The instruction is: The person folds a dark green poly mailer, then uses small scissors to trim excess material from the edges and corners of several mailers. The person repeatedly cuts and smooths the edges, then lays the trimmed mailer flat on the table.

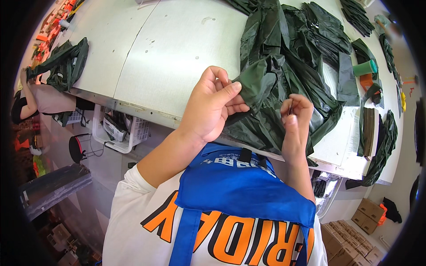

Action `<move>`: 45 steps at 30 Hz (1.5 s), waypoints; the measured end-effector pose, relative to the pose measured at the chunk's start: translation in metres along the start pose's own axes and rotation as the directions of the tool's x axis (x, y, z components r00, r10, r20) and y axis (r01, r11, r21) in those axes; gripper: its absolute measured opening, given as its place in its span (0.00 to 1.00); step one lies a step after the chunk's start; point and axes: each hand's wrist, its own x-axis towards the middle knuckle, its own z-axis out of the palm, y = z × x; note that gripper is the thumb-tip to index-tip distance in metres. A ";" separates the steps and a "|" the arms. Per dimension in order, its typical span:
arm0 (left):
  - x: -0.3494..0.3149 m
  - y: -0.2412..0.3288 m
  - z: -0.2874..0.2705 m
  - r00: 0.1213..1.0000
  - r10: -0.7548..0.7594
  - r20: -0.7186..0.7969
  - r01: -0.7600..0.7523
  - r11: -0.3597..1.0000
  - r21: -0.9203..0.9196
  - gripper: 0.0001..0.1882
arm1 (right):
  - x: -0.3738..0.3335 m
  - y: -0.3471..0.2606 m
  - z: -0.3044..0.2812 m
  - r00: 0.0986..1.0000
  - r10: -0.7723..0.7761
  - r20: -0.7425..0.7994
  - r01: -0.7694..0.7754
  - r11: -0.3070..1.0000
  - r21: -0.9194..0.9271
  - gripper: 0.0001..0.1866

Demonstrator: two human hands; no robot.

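A dark green, shiny waterproof-looking garment (pixel 266 33) lies bunched on the white table in front of me. My left hand (pixel 205 106) is closed on a folded edge of it, pinched between thumb and fingers. My right hand (pixel 296 122) is closed too, just right of that raised part and over the cloth. Between its thumb and forefinger shows a small, thin, dark metal tool (pixel 291 107), mostly hidden by the fingers; its exact kind I cannot make out.
The white table (pixel 164 57) has a metal front edge. Stacked dark green pieces (pixel 326 29) and a green cylinder (pixel 364 68) are at the right. Under the table stands a white basket (pixel 120 144). Another person (pixel 49 99) works at the far left beside a dark garment (pixel 66 66).
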 end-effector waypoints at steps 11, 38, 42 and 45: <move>-0.004 -0.007 0.006 0.998 0.064 0.022 -0.065 0.997 0.031 0.11 | 0.002 -0.031 0.021 0.987 -0.156 -0.036 0.120 0.869 -0.479 0.17; -0.015 -0.006 -0.002 0.995 -0.050 0.085 0.066 0.978 -0.197 0.09 | -0.021 -0.016 0.021 0.983 -0.134 -0.126 0.090 0.949 -0.304 0.18; -0.017 -0.008 0.000 0.996 -0.078 0.045 0.086 0.977 -0.195 0.11 | -0.020 -0.026 0.027 0.979 -0.016 -0.201 -0.020 0.984 -0.177 0.15; -0.022 -0.010 0.009 0.998 -0.059 0.008 0.060 0.986 -0.153 0.11 | -0.010 -0.039 0.036 0.980 -0.144 -0.137 0.096 0.946 -0.311 0.11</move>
